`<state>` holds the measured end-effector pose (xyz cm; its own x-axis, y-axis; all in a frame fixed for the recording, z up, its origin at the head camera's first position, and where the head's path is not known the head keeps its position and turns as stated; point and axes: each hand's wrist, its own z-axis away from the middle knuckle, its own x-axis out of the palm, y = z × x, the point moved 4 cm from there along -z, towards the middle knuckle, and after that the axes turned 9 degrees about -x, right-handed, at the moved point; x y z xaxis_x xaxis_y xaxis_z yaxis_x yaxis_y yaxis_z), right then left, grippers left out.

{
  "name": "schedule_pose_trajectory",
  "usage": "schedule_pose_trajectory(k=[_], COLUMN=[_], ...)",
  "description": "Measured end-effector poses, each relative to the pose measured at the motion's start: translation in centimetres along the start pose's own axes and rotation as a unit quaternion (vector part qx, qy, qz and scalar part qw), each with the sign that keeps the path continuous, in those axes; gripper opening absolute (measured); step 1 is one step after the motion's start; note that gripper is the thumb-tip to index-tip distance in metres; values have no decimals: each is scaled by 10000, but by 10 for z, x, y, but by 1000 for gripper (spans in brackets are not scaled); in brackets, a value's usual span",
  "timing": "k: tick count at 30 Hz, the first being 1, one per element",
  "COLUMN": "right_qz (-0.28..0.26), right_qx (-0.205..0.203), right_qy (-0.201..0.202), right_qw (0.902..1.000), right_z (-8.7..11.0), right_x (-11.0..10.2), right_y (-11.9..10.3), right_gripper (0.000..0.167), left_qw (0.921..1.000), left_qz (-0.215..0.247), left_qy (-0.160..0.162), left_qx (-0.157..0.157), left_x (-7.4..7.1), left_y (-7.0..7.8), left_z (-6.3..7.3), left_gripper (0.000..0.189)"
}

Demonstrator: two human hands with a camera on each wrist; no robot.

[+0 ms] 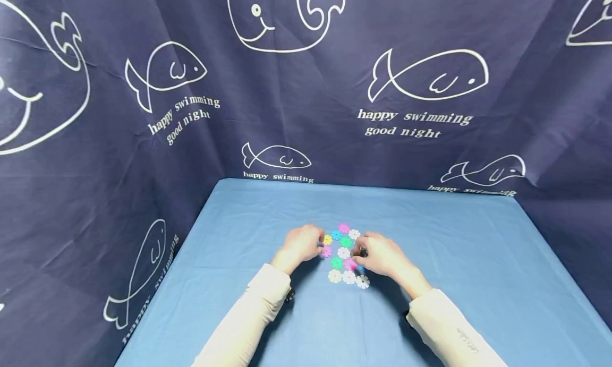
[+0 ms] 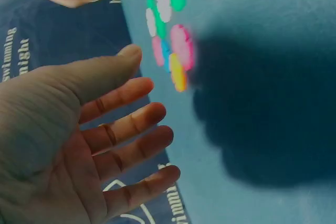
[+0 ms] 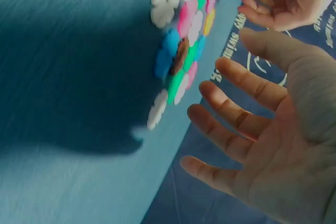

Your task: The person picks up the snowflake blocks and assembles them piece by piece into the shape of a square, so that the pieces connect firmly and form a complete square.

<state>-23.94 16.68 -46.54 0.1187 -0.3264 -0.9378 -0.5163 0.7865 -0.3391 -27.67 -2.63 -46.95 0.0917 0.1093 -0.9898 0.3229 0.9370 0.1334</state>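
Several flower-shaped discs lie in a close group on the blue cloth, some edge to edge. My left hand [image 1: 302,244] is at the group's left side, nearest a yellow disc [image 1: 327,239] and a pink disc [image 1: 326,251]. Its fingers are spread and loosely bent in the left wrist view, with nothing in them. On the other side, my right hand [image 1: 381,254] hovers over the right edge and partly hides discs there. The right wrist view shows its fingers apart and holding nothing, beside blue discs [image 3: 166,53], a brown disc [image 3: 180,56] and a white disc [image 3: 157,109].
A light blue cloth [image 1: 215,314] covers the table. Dark blue curtains [image 1: 330,91] with white fish drawings and lettering hang behind and at both sides. Three whitish discs, among them one at the front left [image 1: 335,276], form the group's near row.
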Motion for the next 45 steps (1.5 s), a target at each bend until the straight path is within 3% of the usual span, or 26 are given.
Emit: schedule_pose_trajectory(k=[10, 25, 31, 36, 39, 42, 45], right_qz=[150, 584, 404, -48, -589, -1200, -1864], right_qx=[-191, -298, -229, -137, -92, -110, -98], right_qy=[-45, -200, -253, -210, -225, -247, -130], right_qw=[9997, 9976, 9986, 9997, 9980, 9924, 9823], right_z=[-7, -8, -10, -11, -10, -8, -4], right_x=[10, 26, 26, 23, 21, 18, 14], right_y=[-2, -4, -5, -3, 0, 3, 6], right_gripper=[20, 25, 31, 38, 35, 28, 17], left_qw=[9997, 9999, 9996, 9998, 9999, 9978, 9896], left_qz=[104, -152, -266, -187, 105, 635, 1407], left_qy=[166, -20, -99, -63, -3, 38, 79], left_qx=[169, 39, 17, 19, 75, 158, 282], left_x=[9, 19, 21, 21, 22, 21, 19], left_y=[14, 19, 20, 18, 16, 11, 6], left_z=[-4, -4, -5, -7, -7, -7, -6], left_gripper=[26, 14, 17, 20, 22, 28, 32])
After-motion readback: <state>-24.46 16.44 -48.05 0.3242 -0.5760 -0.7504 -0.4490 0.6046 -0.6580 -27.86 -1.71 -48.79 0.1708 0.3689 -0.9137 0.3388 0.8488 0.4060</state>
